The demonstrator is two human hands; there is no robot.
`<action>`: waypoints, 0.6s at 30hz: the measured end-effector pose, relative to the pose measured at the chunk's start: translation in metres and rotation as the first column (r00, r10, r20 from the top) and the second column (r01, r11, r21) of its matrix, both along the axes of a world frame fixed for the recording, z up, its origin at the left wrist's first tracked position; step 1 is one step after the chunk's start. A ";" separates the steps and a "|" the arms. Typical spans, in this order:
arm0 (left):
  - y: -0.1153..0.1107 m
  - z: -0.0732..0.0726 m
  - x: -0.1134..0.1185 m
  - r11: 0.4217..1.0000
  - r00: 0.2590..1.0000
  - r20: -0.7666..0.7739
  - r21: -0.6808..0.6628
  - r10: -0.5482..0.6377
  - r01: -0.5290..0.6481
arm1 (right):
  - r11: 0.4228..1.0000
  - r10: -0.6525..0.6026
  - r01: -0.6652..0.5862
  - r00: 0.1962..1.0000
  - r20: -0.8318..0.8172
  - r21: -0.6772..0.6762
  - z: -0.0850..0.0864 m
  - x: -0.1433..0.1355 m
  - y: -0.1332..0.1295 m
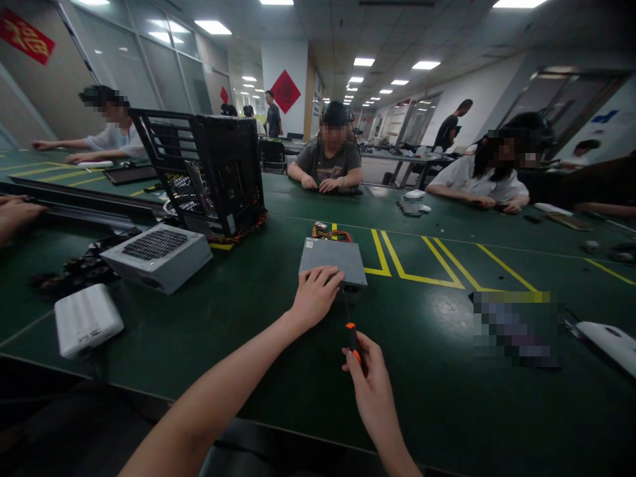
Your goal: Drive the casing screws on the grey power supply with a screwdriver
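A grey computer power supply [342,255] lies on the green table in front of me, with a bundle of coloured cables [332,232] at its far side. My left hand [317,291] rests on its near left part, fingers stretched out over the top. In my right hand [368,371] is a screwdriver [352,334] with an orange and black handle, gripped between thumb and fingers. Its thin shaft points away from me to the near edge of the power supply. Whether the tip sits in a screw cannot be made out.
A second power supply [159,255] with a round-holed grille lies left, before an open black computer case [203,172]. A white box [88,319] lies at the near left. Yellow tape lines [422,281] mark the table [278,384]. A blurred-out object [517,331] lies right. Several people sit around.
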State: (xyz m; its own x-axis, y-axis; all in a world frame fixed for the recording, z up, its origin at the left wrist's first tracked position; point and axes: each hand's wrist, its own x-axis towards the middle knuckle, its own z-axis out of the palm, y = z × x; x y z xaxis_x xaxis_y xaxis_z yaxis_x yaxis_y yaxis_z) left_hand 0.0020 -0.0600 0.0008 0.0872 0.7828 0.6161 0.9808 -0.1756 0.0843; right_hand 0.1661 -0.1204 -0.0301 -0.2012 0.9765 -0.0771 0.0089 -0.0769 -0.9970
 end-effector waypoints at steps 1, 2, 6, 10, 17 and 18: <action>0.000 0.000 0.000 1.000 1.000 -0.001 -0.001 -0.001 0.001 | 1.000 -0.007 0.006 1.000 -0.030 -0.028 0.002 0.000 0.000; 0.000 0.000 0.000 1.000 1.000 -0.004 -0.002 -0.001 0.001 | 0.997 -0.014 0.007 0.997 -0.077 -0.081 0.005 0.000 0.001; 0.001 0.000 -0.002 1.000 1.000 -0.020 0.006 -0.009 0.009 | 0.931 -0.096 -0.026 0.945 -0.313 -0.365 0.018 -0.004 0.002; 0.002 -0.001 -0.003 1.000 0.999 -0.032 0.007 -0.018 0.018 | 0.908 -0.147 -0.027 0.914 -0.378 -0.419 0.024 -0.016 0.000; 0.005 -0.003 -0.005 0.999 0.999 -0.027 -0.002 -0.038 0.038 | 0.852 -0.209 -0.053 0.877 -0.432 -0.521 0.017 -0.029 -0.003; 0.005 -0.004 -0.005 0.999 0.999 -0.021 -0.001 -0.039 0.039 | 0.841 -0.209 -0.065 0.877 -0.434 -0.537 0.016 -0.029 -0.002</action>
State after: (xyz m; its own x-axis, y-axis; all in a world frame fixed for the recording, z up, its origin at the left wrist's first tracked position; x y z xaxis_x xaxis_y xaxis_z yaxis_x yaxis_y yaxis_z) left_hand -0.0034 -0.0548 -0.0035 0.1304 0.7789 0.6135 0.9748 -0.2136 0.0640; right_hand 0.1373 -0.1225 -0.0141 -0.2769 0.8251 -0.4926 -0.4625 -0.5637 -0.6843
